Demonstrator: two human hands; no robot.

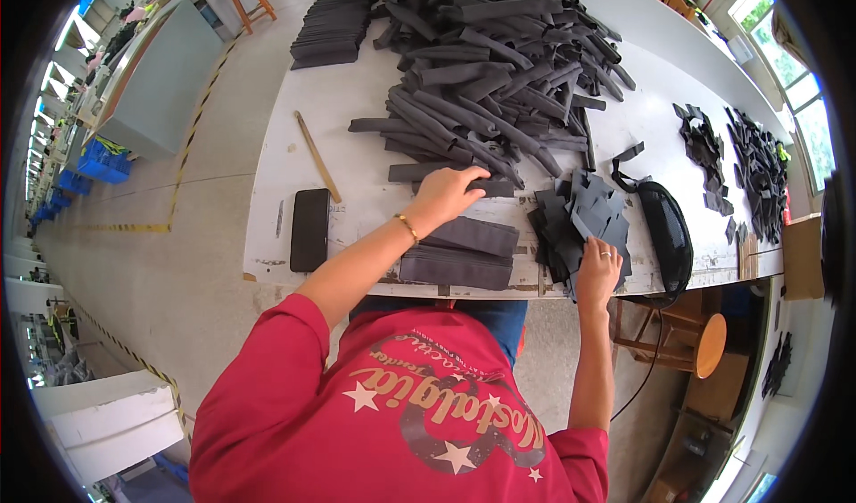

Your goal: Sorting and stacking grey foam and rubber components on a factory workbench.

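My left hand [446, 197], with a bracelet at the wrist, reaches to the near edge of a big heap of dark grey fabric strips [499, 75]. Its thumb and fingers close around the end of one strip [496, 186]. Just in front of me, several flat strips lie in a neat stack [456, 269]. My right hand [598, 271], a ring on one finger, is at a loose pile of small dark grey cut pieces [596, 202]. The fingertips pinch a piece at the pile's near side; the exact grip is partly hidden.
On the white table [357, 169] are a black phone [309, 230], a wooden stick [317, 157], a tidy strip stack [332, 28] and a black mesh case [667, 235]. More dark scraps [704, 157] lie at right. A wooden stool [709, 346] stands below the table's right side.
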